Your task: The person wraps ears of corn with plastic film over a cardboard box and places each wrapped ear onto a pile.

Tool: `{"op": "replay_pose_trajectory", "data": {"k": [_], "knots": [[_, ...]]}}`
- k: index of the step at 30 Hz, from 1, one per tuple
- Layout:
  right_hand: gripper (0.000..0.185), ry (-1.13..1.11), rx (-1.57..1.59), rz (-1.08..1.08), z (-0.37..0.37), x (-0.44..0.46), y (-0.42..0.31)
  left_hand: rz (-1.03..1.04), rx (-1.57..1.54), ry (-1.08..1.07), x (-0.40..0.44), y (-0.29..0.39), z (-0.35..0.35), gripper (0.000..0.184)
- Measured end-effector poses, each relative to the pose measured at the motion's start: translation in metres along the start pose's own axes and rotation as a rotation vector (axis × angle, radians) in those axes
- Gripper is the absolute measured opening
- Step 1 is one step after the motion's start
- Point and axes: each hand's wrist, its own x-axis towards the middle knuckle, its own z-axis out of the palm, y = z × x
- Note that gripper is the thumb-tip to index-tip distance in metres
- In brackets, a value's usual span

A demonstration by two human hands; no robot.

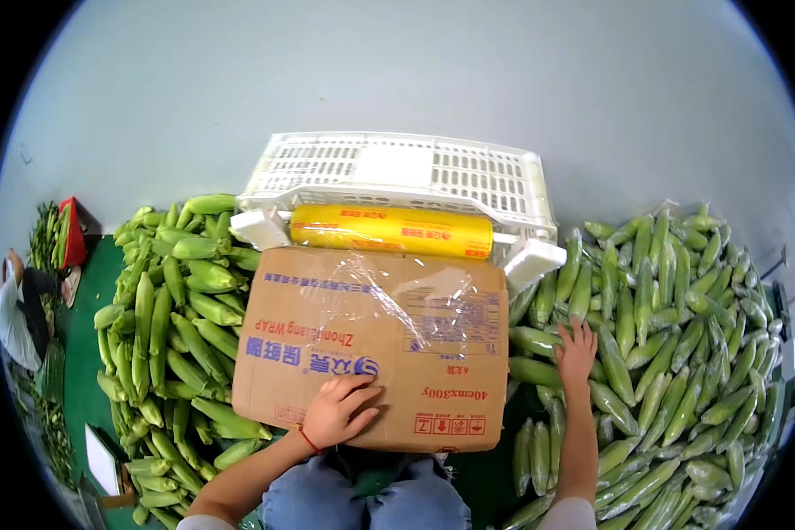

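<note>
A person's left hand (340, 411) rests unclenched on a cardboard carton (455, 371); clear film (380, 287) lies beyond its fingertips. The right hand (577, 356) spreads its fingers, gripping nothing visible, over film-wrapped corn ears (534, 341) directly beneath. Pushing this slick-looking, loosely piled heap could make ears roll.

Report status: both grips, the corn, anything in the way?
Left grip resting open on carton. Right grip open at wrapped corn. Unwrapped corn piled left. Clear film on carton's far half; nothing evidently blocking.
</note>
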Motion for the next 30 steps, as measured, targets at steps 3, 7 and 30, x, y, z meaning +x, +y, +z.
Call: {"op": "replay_pose_trajectory", "data": {"k": [3, 7, 30], "knots": [[0.016, 0.218, 0.653, 0.150, -0.066, 0.010, -0.074, -0.001, -0.007, 0.086, -0.005, -0.011, 0.003, 0.038], [0.031, -0.040, 0.803, -0.148, -0.133, 0.000, -0.175, -0.168, 0.237, 0.285, 0.000, -0.024, -0.023, 0.043], [0.011, -0.263, 1.257, 0.433, -0.176, -0.054, -0.160, 0.188, 0.210, 0.485, -0.094, -0.086, -0.161, 0.015]]}}
